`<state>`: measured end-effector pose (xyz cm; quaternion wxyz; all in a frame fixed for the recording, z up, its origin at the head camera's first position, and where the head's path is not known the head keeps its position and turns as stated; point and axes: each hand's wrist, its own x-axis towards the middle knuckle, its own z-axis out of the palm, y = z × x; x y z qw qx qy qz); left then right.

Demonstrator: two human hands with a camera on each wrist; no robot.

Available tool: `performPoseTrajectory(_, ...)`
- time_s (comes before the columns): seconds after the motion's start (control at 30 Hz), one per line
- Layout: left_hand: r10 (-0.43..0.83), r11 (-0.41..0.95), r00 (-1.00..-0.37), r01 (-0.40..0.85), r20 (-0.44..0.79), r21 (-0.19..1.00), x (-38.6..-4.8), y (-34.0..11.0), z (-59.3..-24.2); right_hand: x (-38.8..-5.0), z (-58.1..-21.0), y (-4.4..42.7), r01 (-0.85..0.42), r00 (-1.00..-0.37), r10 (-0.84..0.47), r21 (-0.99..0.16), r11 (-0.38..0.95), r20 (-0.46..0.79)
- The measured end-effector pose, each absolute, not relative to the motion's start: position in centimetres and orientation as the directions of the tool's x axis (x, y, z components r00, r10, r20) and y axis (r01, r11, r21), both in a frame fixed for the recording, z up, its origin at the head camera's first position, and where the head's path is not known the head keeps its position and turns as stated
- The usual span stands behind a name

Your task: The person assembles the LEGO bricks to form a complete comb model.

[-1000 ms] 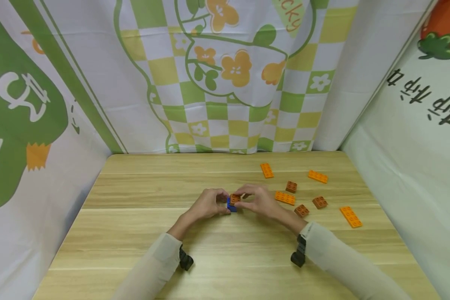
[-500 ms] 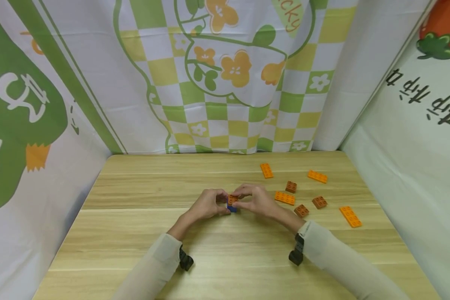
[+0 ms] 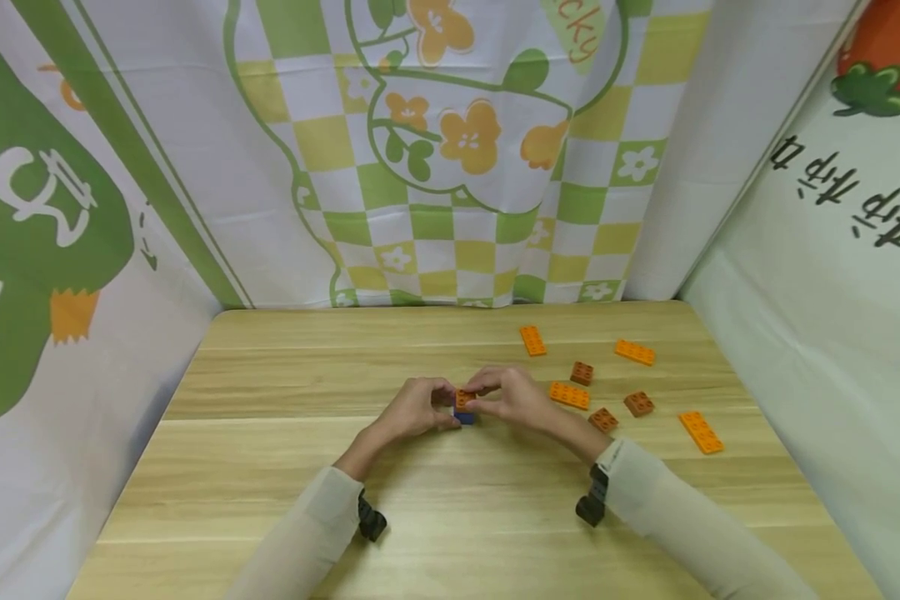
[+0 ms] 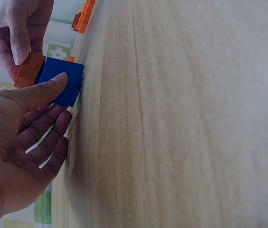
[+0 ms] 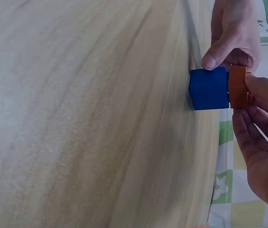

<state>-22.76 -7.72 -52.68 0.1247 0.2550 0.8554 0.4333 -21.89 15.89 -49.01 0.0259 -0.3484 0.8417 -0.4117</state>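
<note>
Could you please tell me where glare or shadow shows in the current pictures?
Head view: a pale sheen on the near part of the table; left wrist view: the table looks washed out toward the right, darker beside the left hand; right wrist view: hazy glare at left, the blue block fairly clear.

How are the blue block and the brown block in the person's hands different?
Colour: the blue block is deep blue; the brown block is orange-brown.
Height: the blue block is taller than the brown block.
Position: the blue block is underneath, the brown block above it.
Both look like toy building blocks.
</note>
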Motion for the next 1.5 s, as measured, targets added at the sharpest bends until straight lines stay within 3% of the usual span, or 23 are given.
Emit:
performPoseTrajectory(0.43, 0.547, 0.483, -0.837, 0.331, 0.016, 0.811, -22.71, -7.71, -52.85, -21.98, -48.64, 15.46, -0.502, -0.784, -0.598, -0.738, 0.451, 0.168)
performPoseTrajectory(0.9, 0.545, 0.47, -0.838, 0.323, 0.018, 0.821, -22.55, -7.79, -52.78, -22.05, -49.1, 15.4, -0.515, -0.773, -0.601, -0.752, 0.411, 0.202)
performPoseTrajectory(1.5, 0.562, 0.454, -0.826, 0.35, 0.042, 0.819, -22.32, -7.99, -52.43, -21.76, -49.45, 15.43, -0.458, -0.812, -0.557, -0.783, 0.421, 0.176)
